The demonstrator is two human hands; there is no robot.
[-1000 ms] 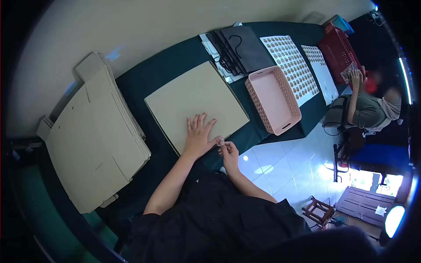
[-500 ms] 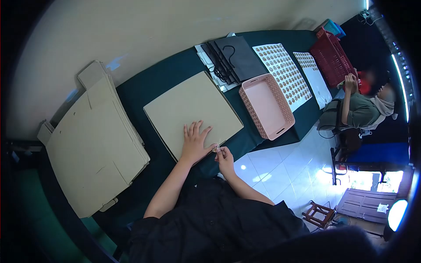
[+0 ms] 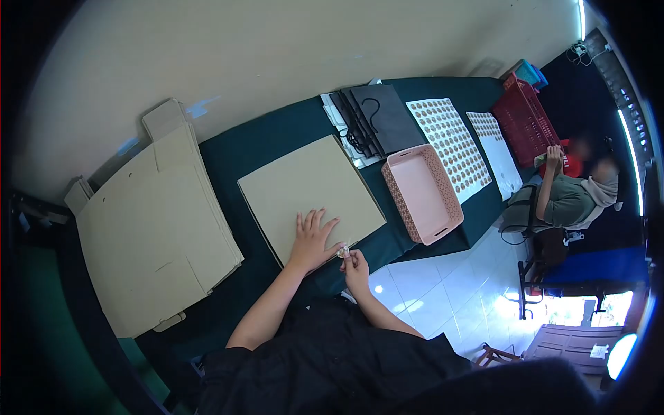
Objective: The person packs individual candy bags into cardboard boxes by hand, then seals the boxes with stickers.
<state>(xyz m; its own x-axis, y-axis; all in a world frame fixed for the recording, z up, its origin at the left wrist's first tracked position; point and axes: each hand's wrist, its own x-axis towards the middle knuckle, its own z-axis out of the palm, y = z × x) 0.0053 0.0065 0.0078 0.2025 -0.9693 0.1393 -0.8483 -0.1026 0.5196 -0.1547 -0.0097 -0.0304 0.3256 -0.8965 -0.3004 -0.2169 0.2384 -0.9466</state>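
Observation:
A flat, closed cardboard box [image 3: 311,178] lies in front of me on the dark green cloth. My left hand [image 3: 312,243] rests flat on its lid, fingers spread, with the thumb reaching to the near right edge. At that edge my right hand [image 3: 356,268] pinches a small pale round sticker [image 3: 343,252] between thumb and fingertips, close against the left thumb. Fine detail of the sticker is too small to make out.
Stacked flat cardboard [image 3: 152,228] lies left. Beyond the box are black paper bags [image 3: 391,117], a pink basket [image 3: 423,197], sticker sheets [image 3: 453,149] and a red crate [image 3: 523,121]. Another person [image 3: 570,190] is at the far right, hands raised by the crate.
The whole scene sits slightly lower in view as my head has shifted. Both hands keep nearly the same place on the box, the right still pinching the sticker at its edge.

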